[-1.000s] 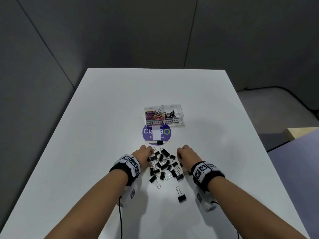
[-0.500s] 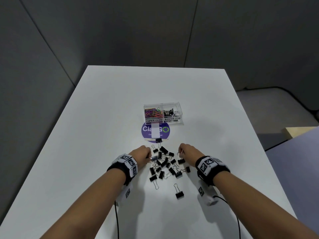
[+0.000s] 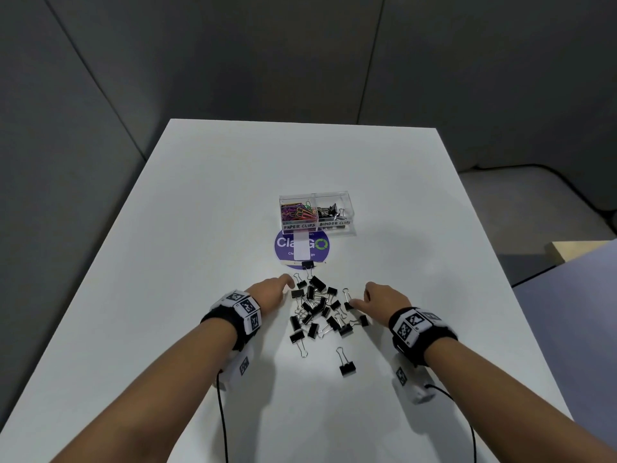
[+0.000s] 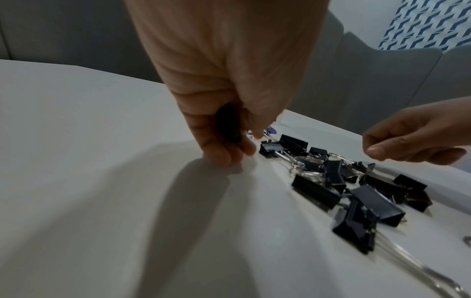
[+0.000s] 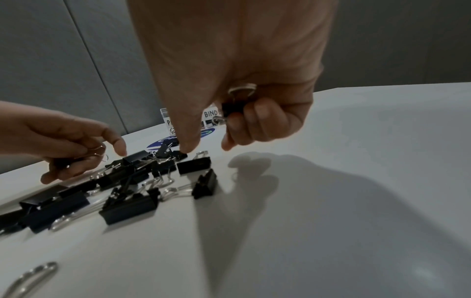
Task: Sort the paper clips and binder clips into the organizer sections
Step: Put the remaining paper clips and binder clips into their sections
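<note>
Head view: binder clips were held in both hands; dropping them squarely into the organizer's right section was advised.

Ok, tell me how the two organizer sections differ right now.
The paper clip section is the left half of the organizer and holds a colourful tangle; the binder clip section is the right half and holds black clips with silver handles. Their handwritten labels differ: PAPER CLIPS against BINDER CLIPS. The paper clips heap up near the rim; the binder clips look lower. Both are clear, open-topped and side by side.
</note>
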A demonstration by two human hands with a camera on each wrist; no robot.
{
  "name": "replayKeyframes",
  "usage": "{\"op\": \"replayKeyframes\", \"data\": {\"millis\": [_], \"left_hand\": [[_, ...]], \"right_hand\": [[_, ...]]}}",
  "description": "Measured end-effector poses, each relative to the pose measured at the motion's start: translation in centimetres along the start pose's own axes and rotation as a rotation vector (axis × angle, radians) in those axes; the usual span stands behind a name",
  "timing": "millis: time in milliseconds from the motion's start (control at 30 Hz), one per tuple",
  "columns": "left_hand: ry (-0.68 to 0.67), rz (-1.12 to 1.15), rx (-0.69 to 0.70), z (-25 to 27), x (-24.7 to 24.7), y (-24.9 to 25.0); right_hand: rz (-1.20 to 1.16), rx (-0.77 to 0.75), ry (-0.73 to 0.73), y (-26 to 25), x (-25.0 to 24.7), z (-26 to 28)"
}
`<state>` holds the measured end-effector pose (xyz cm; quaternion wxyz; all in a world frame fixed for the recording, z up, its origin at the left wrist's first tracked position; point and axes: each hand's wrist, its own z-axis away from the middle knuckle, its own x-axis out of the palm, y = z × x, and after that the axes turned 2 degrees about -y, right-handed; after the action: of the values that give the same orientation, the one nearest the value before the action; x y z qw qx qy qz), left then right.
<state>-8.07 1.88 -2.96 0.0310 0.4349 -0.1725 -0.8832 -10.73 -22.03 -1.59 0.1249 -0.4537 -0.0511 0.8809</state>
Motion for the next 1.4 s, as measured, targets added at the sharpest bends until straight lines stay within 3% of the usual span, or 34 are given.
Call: {"op": "replayKeyframes", "data": {"millis": [367, 633, 867, 1100, 1400], "left_hand": [[0.123, -0.082, -0.029, 0.1, 0.9, 2.1], [0.028, -0.022, -0.078, -1.4, 0.5, 2.8], [0.084, 0.006, -0.114, -1.1, 0.9, 3.5], [0.002, -0.064, -0.097, -1.2, 0.6, 2.9], [0.032, -0.084, -0.088, -1.5, 0.9, 3.2]], "right_hand": [[-0.021, 0.059, -0.072, -2.5, 0.4, -1.3], [-0.11, 0.072, -0.153, -2.9, 0.2, -1.2], [0.022, 0.065, -0.056, -3.7, 0.2, -0.1], [0.009, 0.047, -0.144, -2.9, 0.4, -1.1], [-0.02, 0.037, -0.206, -3.1, 0.1, -1.3]]}}
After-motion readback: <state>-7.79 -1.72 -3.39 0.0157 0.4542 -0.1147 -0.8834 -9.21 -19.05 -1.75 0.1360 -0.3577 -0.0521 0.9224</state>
